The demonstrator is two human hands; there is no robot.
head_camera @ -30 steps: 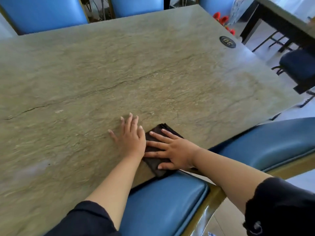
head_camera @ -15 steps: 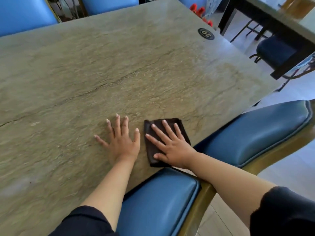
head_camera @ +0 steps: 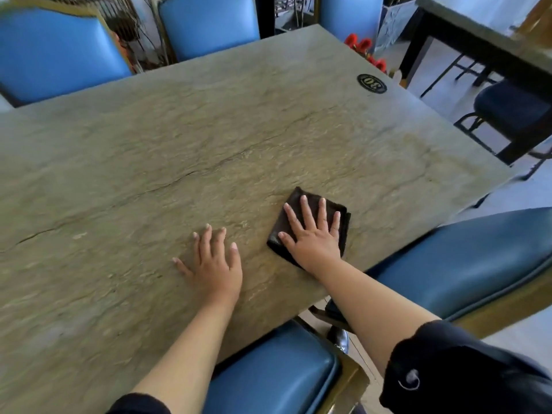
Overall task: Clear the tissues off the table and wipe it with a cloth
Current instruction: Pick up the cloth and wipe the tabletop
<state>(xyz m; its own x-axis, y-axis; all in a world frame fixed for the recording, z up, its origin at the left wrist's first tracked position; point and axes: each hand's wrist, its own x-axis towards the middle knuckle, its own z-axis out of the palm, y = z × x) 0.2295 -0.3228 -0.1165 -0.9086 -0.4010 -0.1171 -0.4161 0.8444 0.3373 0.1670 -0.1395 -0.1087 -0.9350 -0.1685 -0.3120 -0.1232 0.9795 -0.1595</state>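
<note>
A folded dark brown cloth (head_camera: 340, 213) lies flat on the greenish stone table (head_camera: 209, 138) near its front edge. My right hand (head_camera: 313, 234) presses down on the cloth, palm flat and fingers spread. My left hand (head_camera: 213, 261) rests flat on the bare table top a little to the left of the cloth, fingers apart, holding nothing. No tissues are in view on the table.
A round black number badge (head_camera: 372, 83) sits near the table's far right corner. Blue padded chairs stand at the front edge (head_camera: 277, 372), the right (head_camera: 466, 264) and the far side (head_camera: 59, 55). Red flowers (head_camera: 364, 47) and another table (head_camera: 484, 43) lie beyond.
My right hand has slid the cloth to the right and farther onto the table, away from my left hand. My left hand has stayed flat on the table.
</note>
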